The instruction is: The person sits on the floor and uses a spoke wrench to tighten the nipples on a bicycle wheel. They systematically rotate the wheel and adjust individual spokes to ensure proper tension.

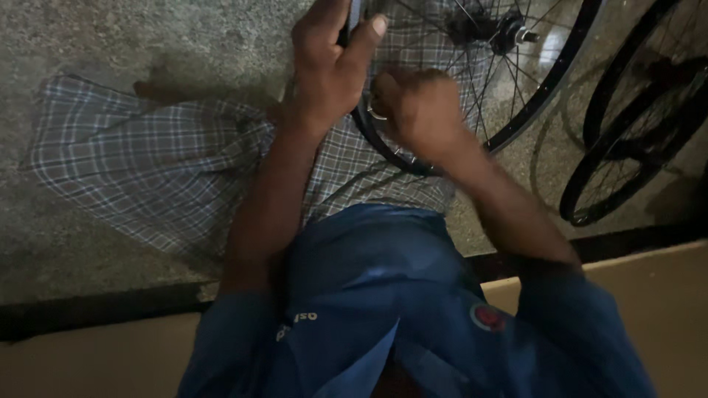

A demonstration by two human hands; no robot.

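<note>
Filling most of the frame, the speckled floor (110, 44) runs from the top edge down to a tan strip at the bottom. Across the left and centre spreads a checked cloth (147, 162) over the person's legs, with a blue shirt (376, 295) below it at lower centre. At upper centre a spoked wheel (516, 74) stands on the cloth, its hub near the top edge; a second wheel (634, 125) lies at the right edge. The left hand (328, 66), upper centre, is wrapped around the rim. The right hand (420, 110), just beside it, is closed into a fist at the rim's lower arc on a small metal tool (375, 110), too blurred to identify.
</note>
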